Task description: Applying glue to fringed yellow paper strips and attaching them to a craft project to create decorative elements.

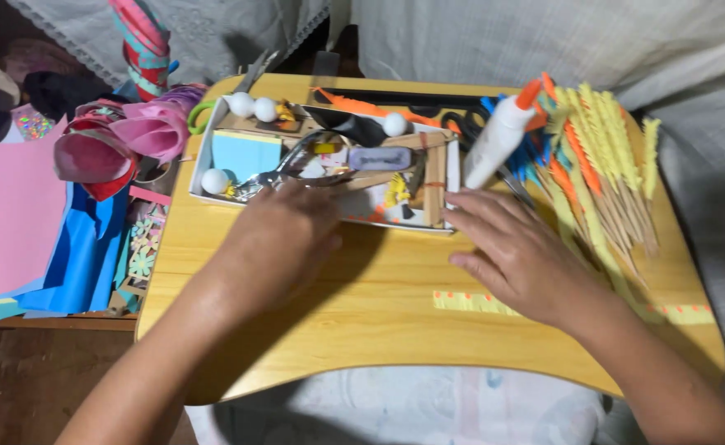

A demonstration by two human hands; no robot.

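Resting open, left hand (276, 239) and right hand (515, 251) flank one tray (200, 156) holding four white balls (241, 104).

bare tabletop (362, 321) open in front, white tray (200, 156) blocks behind, wrapped sticks (601, 165) crowd right

Home craft corner: small wooden lap table (395, 321), coloured paper sheets (16, 222), glue bottle (494, 140), cloth drapes (544, 41).

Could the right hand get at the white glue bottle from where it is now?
Probably yes: the right hand lies flat on the table just below the glue bottle, with nothing between them.
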